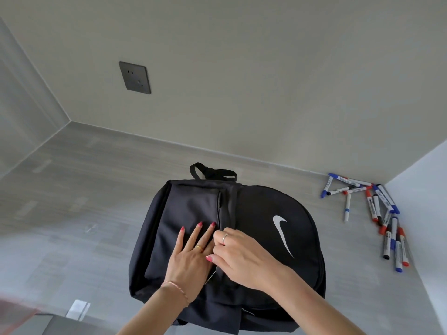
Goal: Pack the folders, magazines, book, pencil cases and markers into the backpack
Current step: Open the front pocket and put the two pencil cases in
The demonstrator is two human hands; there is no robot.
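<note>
The black backpack [266,213] lies flat on the grey floor [72,189]. The left hand [191,257] presses palm-down on its front pocket, fingers spread open. The right hand [239,255] pinches the zipper beside it. Markers [377,209] lie scattered well apart, by the wall.

dark wall socket [134,77], grey tabletop [79,189]

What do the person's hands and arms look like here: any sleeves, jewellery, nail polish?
Both forearms are bare, with no sleeves in view. The left hand has pink-red nail polish, a gold ring and a thin pink-and-gold bracelet at the wrist. The right hand wears a silver ring and the same polish.
</note>
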